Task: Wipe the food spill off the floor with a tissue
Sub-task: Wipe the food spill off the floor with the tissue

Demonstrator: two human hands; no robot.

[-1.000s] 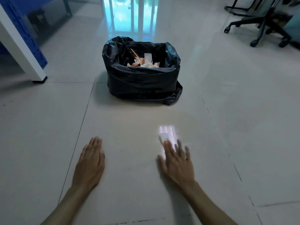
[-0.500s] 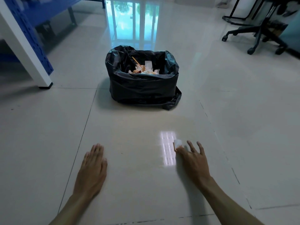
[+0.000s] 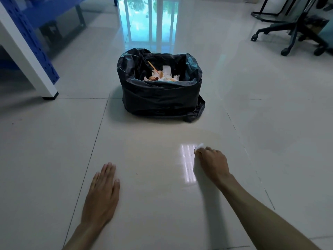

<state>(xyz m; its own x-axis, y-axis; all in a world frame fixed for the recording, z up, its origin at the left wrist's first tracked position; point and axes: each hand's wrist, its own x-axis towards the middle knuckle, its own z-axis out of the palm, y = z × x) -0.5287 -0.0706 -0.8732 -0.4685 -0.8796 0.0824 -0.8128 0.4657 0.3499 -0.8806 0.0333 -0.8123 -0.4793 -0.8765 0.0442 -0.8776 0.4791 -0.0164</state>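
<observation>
My right hand (image 3: 211, 162) is closed around a small crumpled white tissue (image 3: 199, 146), which pokes out past the fingertips just above the glossy tiled floor (image 3: 153, 195). My left hand (image 3: 102, 192) lies flat on the floor, palm down, fingers together, holding nothing. A bin lined with a black bag (image 3: 160, 94) stands straight ahead, about an arm's length beyond the tissue, with used tissues and food scraps inside. I see no spill on the tile around my hands; a bright reflection lies just left of my right hand.
A white and blue table leg (image 3: 30, 56) stands at the left. An office chair base with castors (image 3: 292, 37) is at the far right. A glass door reflects on the floor behind the bin.
My right hand went from flat on the floor to bunched around the tissue, and shifted right and forward. The view tilted up slightly. My left hand stayed put.
</observation>
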